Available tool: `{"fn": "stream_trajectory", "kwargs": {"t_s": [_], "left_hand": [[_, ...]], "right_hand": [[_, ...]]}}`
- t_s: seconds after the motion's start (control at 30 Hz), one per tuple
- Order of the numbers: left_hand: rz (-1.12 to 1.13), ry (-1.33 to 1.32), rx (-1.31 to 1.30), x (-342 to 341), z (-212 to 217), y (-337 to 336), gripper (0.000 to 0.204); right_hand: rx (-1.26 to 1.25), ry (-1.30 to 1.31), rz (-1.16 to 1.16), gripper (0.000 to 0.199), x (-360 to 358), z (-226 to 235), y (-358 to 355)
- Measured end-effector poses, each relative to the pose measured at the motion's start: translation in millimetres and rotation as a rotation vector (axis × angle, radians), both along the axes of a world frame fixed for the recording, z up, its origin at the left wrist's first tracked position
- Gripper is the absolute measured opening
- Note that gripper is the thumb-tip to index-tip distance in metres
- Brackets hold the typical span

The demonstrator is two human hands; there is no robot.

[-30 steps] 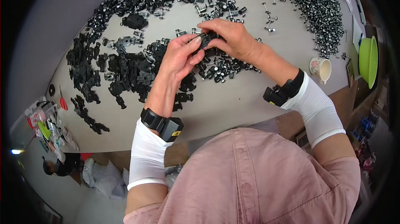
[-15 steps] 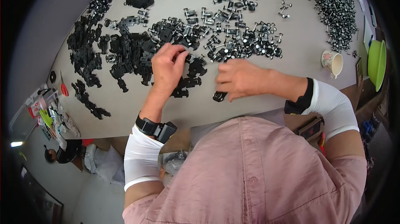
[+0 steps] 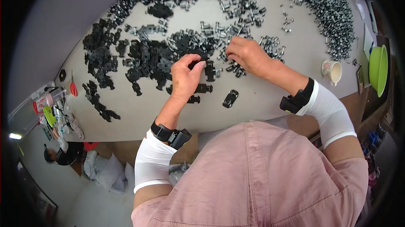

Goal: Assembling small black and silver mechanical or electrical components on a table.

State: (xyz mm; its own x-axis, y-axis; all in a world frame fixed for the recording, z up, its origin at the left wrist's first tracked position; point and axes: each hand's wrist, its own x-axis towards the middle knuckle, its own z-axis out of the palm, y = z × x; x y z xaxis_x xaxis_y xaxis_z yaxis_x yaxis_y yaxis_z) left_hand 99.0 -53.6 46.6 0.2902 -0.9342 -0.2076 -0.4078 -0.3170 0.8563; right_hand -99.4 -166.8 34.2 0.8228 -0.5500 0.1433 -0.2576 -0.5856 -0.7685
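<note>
My left hand (image 3: 185,76) pinches a small black plastic part (image 3: 196,63) just above the table (image 3: 261,100), at the near edge of a heap of black plastic parts (image 3: 147,56). My right hand (image 3: 246,54) rests fingers-down on a scatter of small black-and-metal pieces (image 3: 236,64); whether it grips one I cannot tell. A single black assembled piece (image 3: 230,98) lies alone on the table between my forearms. More flat black parts (image 3: 201,88) lie right by my left hand.
A dense pile of metal clips (image 3: 327,7) fills the far right. A white cup (image 3: 331,71) and a green bowl (image 3: 379,68) stand at the right edge. Red scissors (image 3: 73,87) lie at the left. Another person (image 3: 57,154) is on the floor below left.
My right hand let go of a black piece near the table's front and reached back up to the metal pieces. My left hand picked up a black part from the heap.
</note>
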Motion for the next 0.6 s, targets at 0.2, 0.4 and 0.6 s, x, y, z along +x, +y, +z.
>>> {"fn": "stream_trajectory", "kwargs": {"t_s": [0.2,0.4,0.6], "left_hand": [[0.181,0.863,0.347,-4,2,-23,0.013],[0.079,1.148,0.393,-9,-5,-35,0.016],[0.062,1.221,0.277,-18,-3,-35,0.040]], "right_hand": [[0.885,0.071,-0.390,0.011,2,25,-28],[0.821,0.081,-0.401,0.013,1,25,-32],[-0.090,-0.008,-0.244,0.017,-15,4,-34]]}}
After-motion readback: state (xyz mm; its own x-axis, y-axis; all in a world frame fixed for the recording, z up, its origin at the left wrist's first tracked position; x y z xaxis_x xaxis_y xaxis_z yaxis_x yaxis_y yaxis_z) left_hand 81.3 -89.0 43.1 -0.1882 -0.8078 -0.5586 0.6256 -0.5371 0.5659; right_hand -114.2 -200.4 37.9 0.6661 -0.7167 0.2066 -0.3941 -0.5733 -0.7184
